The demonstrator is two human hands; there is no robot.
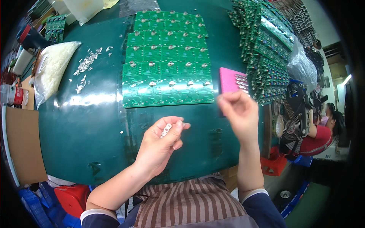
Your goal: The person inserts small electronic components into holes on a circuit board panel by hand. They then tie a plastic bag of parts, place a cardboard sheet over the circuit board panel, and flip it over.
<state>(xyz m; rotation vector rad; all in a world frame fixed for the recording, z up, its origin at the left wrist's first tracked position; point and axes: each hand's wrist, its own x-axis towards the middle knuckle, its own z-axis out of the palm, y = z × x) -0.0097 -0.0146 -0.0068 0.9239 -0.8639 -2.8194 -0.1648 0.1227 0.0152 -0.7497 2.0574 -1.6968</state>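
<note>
Head view looks down on a dark green mat (pixel 95 133) covering a work table. The left hand (pixel 161 142) hovers over the mat's near part, its fingers curled together and pinched on a few small pale components (pixel 166 130) (white, oblong, too small to tell further). The right hand (pixel 239 114) is raised to the right of it, blurred; its fingers are bunched at the top, but whether they grip anything I cannot tell. The two hands are apart, with bare mat between them. Just behind the right hand lies a pink pad (pixel 230 80). Beyond both hands a panel of green circuit boards (pixel 167 60) lies flat on the mat, with small parts seated in rows on it. Further right, more green boards are piled in a leaning stack (pixel 266 49). To the left, loose pale components (pixel 86 62) are scattered on the mat beside a clear bag (pixel 53 66) full of the same. Another person in a red top (pixel 315 138) sits at the far right.
</note>
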